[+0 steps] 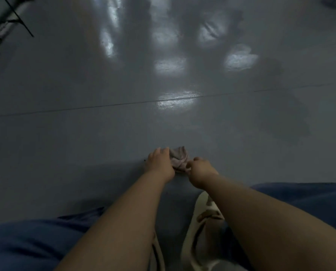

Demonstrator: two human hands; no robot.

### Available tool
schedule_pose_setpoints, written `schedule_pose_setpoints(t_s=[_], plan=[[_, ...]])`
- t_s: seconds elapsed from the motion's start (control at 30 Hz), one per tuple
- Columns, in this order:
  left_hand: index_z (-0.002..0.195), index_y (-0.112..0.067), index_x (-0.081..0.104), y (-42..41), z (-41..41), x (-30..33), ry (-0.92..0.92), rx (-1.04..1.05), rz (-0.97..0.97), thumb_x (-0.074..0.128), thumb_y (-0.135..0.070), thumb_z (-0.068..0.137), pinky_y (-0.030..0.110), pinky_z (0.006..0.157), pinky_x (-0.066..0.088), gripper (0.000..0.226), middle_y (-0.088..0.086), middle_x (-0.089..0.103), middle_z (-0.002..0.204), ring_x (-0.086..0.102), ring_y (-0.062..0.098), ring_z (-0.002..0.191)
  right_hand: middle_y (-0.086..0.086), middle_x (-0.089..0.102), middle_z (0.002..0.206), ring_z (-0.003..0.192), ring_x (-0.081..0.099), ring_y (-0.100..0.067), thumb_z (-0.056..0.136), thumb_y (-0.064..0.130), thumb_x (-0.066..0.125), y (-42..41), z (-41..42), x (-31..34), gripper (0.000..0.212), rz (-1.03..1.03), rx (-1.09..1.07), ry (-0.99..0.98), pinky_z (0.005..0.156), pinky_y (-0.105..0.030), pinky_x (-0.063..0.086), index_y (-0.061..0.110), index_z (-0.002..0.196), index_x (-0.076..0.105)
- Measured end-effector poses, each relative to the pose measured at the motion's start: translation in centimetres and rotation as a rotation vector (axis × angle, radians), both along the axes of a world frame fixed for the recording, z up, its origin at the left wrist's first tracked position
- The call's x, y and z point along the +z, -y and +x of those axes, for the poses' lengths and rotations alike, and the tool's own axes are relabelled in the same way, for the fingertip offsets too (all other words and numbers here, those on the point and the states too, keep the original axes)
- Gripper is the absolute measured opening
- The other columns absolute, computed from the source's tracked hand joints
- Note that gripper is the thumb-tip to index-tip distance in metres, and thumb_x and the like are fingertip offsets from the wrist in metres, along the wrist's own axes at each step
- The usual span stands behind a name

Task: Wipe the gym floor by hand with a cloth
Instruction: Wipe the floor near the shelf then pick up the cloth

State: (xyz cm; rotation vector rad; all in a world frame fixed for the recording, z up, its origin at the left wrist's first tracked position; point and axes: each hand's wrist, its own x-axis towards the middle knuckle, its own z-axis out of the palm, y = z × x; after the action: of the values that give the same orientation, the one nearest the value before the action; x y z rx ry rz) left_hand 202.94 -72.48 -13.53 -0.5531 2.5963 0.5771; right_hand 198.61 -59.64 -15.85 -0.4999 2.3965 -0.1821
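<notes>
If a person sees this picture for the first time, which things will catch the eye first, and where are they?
First come the two bare forearms reaching forward from the bottom edge, the left hand and right hand both gripping a small crumpled cloth on the grey floor just below the middle. Next are the bright patches of reflected light on the glossy floor, in the upper middle. A thin dark seam crosses the floor from side to side.

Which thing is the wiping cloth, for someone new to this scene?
Start at the wide glossy grey floor. Below its thin dark seam, the left hand and right hand meet. The crumpled pinkish-grey cloth is bunched between them, the only fabric on the floor there.
</notes>
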Motion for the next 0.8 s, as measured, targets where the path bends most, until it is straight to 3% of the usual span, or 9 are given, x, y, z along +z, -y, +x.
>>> schedule_pose_setpoints(t_s=[0.2,0.43,0.6,0.8], plan=[[0.152,-0.017,0.013,0.3,-2.4,-0.9,0.001,0.072,0.000,0.054,-0.026,0.095,0.038,0.115,0.017,0.071,0.016,0.008,0.157,0.014,0.034,0.143,-0.017,0.032,0.145,0.134,0.030,-0.035,0.099,0.020,0.041,-1.4,-1.7,0.5,0.040,-0.036,-0.076,-0.001,0.109,-0.038,0.029,0.012,0.137,0.044],[0.153,-0.020,0.006,-3.2,-5.9,-7.3,-0.012,0.204,0.027,0.053,-0.027,0.096,0.039,0.117,0.007,0.074,0.016,-0.019,0.156,-0.008,0.036,0.145,-0.015,0.021,0.153,0.138,0.024,-0.035,0.098,0.018,0.038,-3.1,-4.7,-4.5,0.044,-0.042,-0.083,0.058,0.111,-0.039,0.026,0.010,0.142,0.037],[0.153,-0.022,0.005,-5.1,-8.1,-12.2,0.003,0.261,-0.025,0.048,-0.033,0.096,0.044,0.118,0.006,0.072,0.016,-0.017,0.156,-0.006,0.037,0.145,-0.011,0.016,0.156,0.141,0.020,-0.031,0.095,0.016,0.041,-5.5,-7.0,-8.6,0.050,-0.028,-0.102,0.054,0.114,-0.038,0.023,0.014,0.144,0.033],[0.153,-0.021,0.004,-4.6,-9.7,-17.3,0.052,0.392,-0.077,0.039,-0.046,0.097,0.044,0.117,0.002,0.071,0.017,-0.011,0.157,-0.007,0.035,0.145,-0.010,-0.001,0.160,0.147,-0.003,-0.025,0.097,0.016,0.035,-7.9,-8.4,-11.9,0.055,-0.024,-0.122,-0.049,0.118,-0.037,0.002,0.022,0.149,0.022]])
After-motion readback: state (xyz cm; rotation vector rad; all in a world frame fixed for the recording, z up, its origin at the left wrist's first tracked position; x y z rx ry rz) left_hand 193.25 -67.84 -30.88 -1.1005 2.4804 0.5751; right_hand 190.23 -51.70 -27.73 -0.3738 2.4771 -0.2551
